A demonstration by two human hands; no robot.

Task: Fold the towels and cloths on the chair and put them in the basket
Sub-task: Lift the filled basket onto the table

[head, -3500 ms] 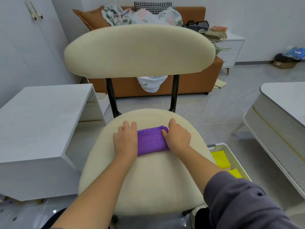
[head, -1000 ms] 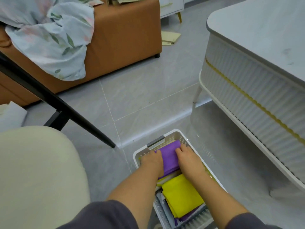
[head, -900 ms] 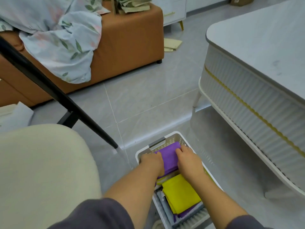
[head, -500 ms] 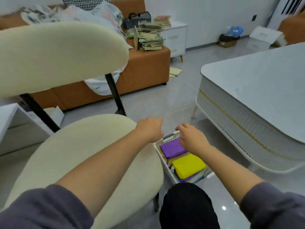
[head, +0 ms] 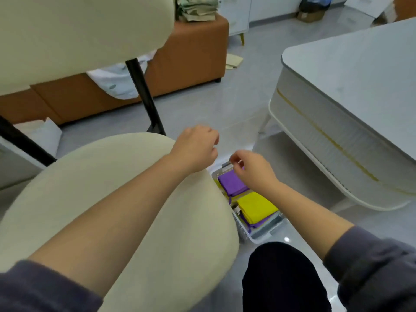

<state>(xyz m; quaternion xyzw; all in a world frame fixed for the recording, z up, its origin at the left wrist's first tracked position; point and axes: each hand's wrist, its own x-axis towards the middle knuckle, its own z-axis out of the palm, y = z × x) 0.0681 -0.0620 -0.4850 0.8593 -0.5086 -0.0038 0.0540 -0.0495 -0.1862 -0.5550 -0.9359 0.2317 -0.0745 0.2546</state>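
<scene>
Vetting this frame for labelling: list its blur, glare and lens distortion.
Head view: motion smears the fingers of the left hand and right hand; the purple cloth and yellow cloth in the basket look fairly sharp; a small glare spot shines on the glossy floor beside the basket; the wide lens bows the table edge; light is soft, shadows faint.

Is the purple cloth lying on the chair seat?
No, the purple cloth lies in the basket, next to a yellow cloth.
</scene>
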